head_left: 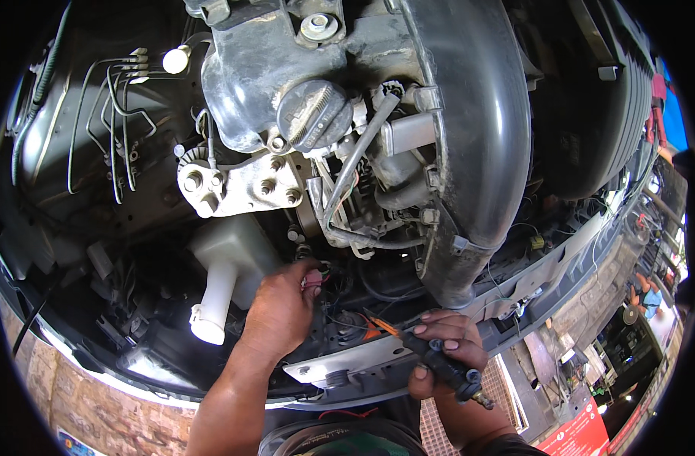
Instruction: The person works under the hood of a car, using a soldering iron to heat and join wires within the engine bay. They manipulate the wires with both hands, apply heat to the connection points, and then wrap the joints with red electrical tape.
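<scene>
Low in the engine bay, beside the white reservoir, my left hand [279, 308] is closed, its fingertips pinching a small pinkish-red piece [311, 281] that looks like a wire connector. Thin wires show just past it. My right hand [450, 342], over the front edge of the bay, is wrapped round a dark slim tool [438, 361] with blue knobs and a brass-coloured end. From its far end an orange streak [384, 327] points toward my left hand; whether this is flame or a solid tip I cannot tell. The tool's middle is partly hidden by my fingers.
A white reservoir [237, 254] with a capped neck stands left of my left hand. Above are the engine cover with its oil cap [315, 115], a metal bracket [245, 185] and a large black intake duct [484, 137]. The front crossmember [355, 363] runs below my hands.
</scene>
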The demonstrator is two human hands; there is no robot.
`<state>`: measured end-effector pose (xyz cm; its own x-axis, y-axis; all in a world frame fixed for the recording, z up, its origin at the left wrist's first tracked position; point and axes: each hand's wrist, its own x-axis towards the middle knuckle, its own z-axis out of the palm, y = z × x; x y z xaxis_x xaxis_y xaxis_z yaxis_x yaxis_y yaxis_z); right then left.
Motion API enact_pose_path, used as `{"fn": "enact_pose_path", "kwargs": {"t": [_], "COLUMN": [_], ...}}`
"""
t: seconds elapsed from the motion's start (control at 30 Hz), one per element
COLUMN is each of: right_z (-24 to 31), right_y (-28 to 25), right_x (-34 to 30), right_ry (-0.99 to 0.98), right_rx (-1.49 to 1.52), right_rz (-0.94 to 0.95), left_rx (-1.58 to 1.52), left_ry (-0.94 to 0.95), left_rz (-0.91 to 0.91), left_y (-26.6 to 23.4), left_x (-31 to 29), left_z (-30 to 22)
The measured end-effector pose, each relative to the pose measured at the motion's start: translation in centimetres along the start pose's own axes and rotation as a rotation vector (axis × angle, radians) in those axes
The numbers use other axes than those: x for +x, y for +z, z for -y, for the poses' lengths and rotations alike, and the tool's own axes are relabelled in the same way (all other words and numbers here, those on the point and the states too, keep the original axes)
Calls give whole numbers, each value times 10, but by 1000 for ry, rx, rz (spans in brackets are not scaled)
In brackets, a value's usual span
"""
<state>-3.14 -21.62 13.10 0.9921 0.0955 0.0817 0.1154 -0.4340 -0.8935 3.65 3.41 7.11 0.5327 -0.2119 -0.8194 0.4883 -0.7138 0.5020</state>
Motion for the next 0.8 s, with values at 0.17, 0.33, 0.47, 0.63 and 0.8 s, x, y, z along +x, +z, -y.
{"fn": "enact_pose_path", "kwargs": {"t": [0.17, 0.33, 0.47, 0.63, 0.8], "right_z": [0, 2, 2, 4, 4], "right_y": [0, -1, -2, -3, -4], "right_x": [0, -1, -1, 1, 2], "right_ry": [3, 35, 27, 36, 43], "right_rx": [-8, -25, -17, -9, 15], "right_rz": [8, 17, 25, 20, 12], "left_rx": [-44, -53, -19, -70, -91], "left_ry": [-16, 46, 11, -94, -112], "left_rz": [15, 20, 39, 17, 24], "left_y": [5, 10, 6, 4, 7], "left_x": [0, 1, 2, 6, 6], "left_z": [3, 5, -2, -4, -3]}}
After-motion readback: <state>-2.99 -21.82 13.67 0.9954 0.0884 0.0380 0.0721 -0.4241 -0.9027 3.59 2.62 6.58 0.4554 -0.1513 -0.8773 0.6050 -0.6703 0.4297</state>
